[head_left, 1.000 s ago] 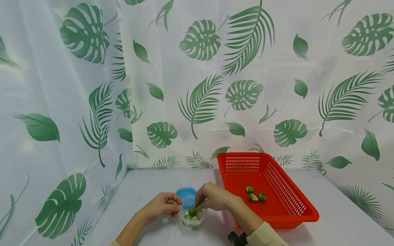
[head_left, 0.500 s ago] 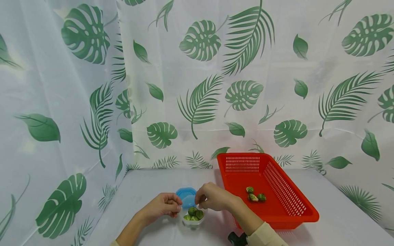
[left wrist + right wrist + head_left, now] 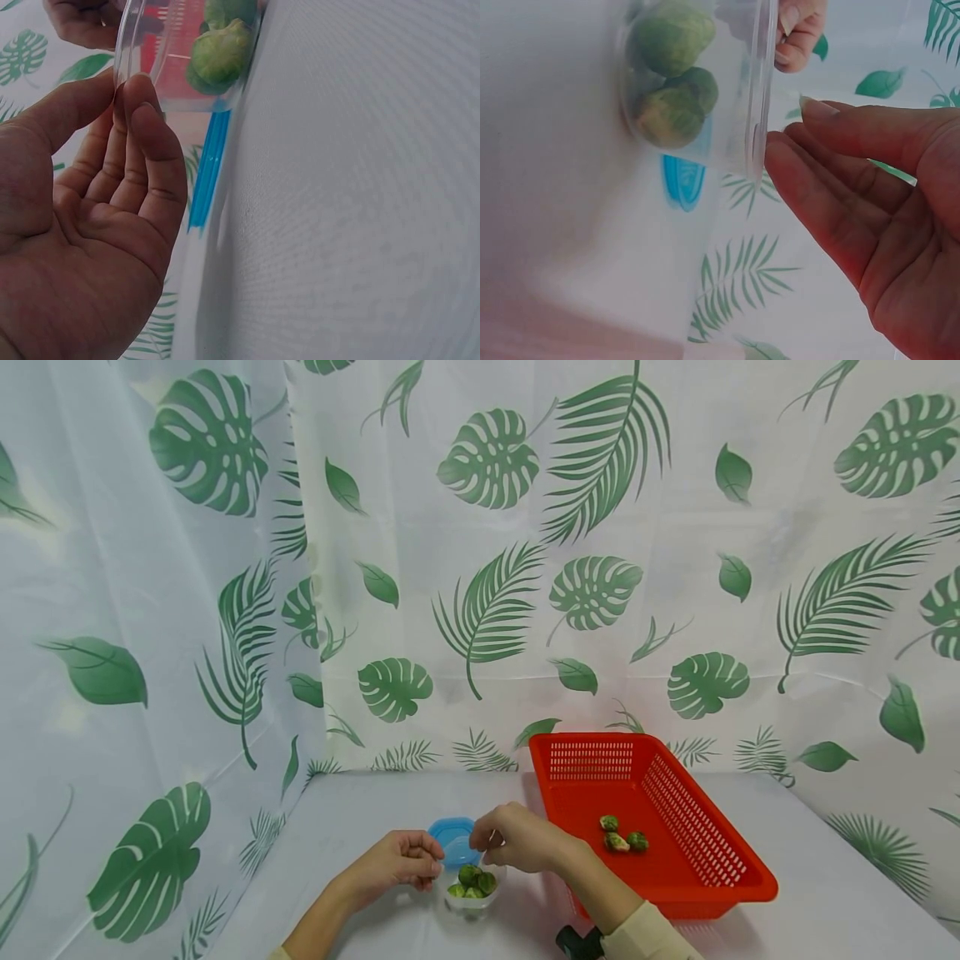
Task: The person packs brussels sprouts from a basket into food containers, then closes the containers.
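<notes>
A small clear plastic container (image 3: 470,904) stands on the table in the head view, with several green Brussels sprouts (image 3: 471,878) heaped inside. My left hand (image 3: 401,862) is at its left; in the left wrist view, thumb and fingertips pinch the container's rim (image 3: 127,56). My right hand (image 3: 523,838) hovers just above the right side. In the right wrist view nothing lies between its thumb and fingers (image 3: 810,176), and one fingertip is close to the rim; whether it touches cannot be told. A blue lid (image 3: 452,835) lies behind the container, partly covered by the right hand.
To the right stands a red perforated basket (image 3: 701,843), with 3 Brussels sprouts (image 3: 617,842) on its floor. A black object (image 3: 577,942) shows beside the right sleeve. Leaf-patterned curtains (image 3: 495,710) border the pale table (image 3: 397,797) at the back and left.
A Brussels sprout that my right hand was pinching now lies in the container. The right hand has let go and lifted slightly up and left. My left hand keeps its place.
</notes>
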`<state>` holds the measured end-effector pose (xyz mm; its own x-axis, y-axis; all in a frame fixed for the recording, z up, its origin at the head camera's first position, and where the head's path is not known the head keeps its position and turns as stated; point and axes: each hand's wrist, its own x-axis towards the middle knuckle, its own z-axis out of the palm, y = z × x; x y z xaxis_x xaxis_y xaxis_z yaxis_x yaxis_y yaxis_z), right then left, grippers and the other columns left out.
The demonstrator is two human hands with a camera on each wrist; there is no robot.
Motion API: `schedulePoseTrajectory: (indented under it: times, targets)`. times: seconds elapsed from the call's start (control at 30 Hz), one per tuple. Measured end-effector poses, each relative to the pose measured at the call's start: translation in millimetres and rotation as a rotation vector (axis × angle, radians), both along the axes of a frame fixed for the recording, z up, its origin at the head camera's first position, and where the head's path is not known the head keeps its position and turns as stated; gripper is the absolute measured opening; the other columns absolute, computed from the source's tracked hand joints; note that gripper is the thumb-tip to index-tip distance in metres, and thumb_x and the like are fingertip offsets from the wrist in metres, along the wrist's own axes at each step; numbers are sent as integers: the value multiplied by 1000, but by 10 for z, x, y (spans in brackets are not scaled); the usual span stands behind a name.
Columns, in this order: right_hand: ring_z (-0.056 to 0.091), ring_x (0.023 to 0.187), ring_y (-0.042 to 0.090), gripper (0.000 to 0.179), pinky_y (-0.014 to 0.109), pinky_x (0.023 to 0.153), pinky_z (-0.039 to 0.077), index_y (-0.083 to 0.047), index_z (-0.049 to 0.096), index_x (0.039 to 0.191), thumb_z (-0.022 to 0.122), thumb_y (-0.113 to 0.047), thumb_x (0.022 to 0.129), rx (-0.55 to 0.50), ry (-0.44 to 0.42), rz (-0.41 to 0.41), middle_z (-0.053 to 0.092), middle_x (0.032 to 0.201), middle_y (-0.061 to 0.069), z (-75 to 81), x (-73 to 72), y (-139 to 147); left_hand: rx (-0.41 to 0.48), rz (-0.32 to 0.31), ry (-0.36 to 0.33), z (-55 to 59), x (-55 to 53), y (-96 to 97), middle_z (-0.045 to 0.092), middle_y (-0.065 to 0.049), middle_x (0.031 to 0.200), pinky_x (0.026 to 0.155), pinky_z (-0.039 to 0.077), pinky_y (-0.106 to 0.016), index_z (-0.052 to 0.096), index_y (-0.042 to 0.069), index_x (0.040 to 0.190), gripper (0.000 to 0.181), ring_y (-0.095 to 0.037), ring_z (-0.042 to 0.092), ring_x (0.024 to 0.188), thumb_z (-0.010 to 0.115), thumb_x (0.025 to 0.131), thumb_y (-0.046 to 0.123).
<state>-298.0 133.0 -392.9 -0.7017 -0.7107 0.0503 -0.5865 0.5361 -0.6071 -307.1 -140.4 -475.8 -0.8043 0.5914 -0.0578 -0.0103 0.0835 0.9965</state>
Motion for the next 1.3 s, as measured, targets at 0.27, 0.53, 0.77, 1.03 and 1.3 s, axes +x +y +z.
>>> schedulePoseTrajectory:
  times: [0.27, 0.53, 0.77, 1.03, 1.3]
  targets:
    - [68, 89, 2, 21, 17, 80, 56, -13, 79, 112, 77, -5, 92, 0, 35, 1, 77, 103, -5, 18, -13, 1, -1, 3, -2, -4, 1, 0, 72, 0, 86, 75, 59, -32, 61, -11, 120, 39, -13, 68, 77, 75, 95, 16]
    - [67, 91, 3, 26, 19, 78, 57, -12, 75, 122, 75, -11, 96, -16, 80, -23, 77, 103, -2, 70, 4, -6, 5, -3, 5, -11, -8, 3, 72, 0, 85, 76, 59, -32, 60, -11, 121, 41, -12, 67, 77, 76, 95, 16]
    - [66, 94, 5, 35, 20, 82, 57, -18, 71, 131, 74, -15, 97, -15, 96, -68, 76, 108, -4, 129, 7, -10, 7, -7, 3, -15, -13, 4, 71, 0, 85, 75, 59, -31, 60, -12, 121, 40, -12, 67, 76, 75, 96, 16]
    - [66, 108, 11, 40, 38, 95, 60, -19, 69, 136, 76, -21, 96, -17, 158, -104, 73, 121, -5, 190, 32, -8, 7, -5, -4, -20, -19, 1, 71, 0, 84, 75, 59, -31, 60, -11, 121, 40, -12, 67, 76, 75, 96, 17]
    - [65, 114, 14, 43, 33, 95, 58, -18, 67, 138, 76, -27, 96, -21, 224, -117, 72, 125, -4, 278, 73, 13, 7, -6, -6, -23, -22, -1, 72, 1, 86, 75, 59, -31, 60, -12, 121, 40, -12, 67, 77, 74, 96, 16]
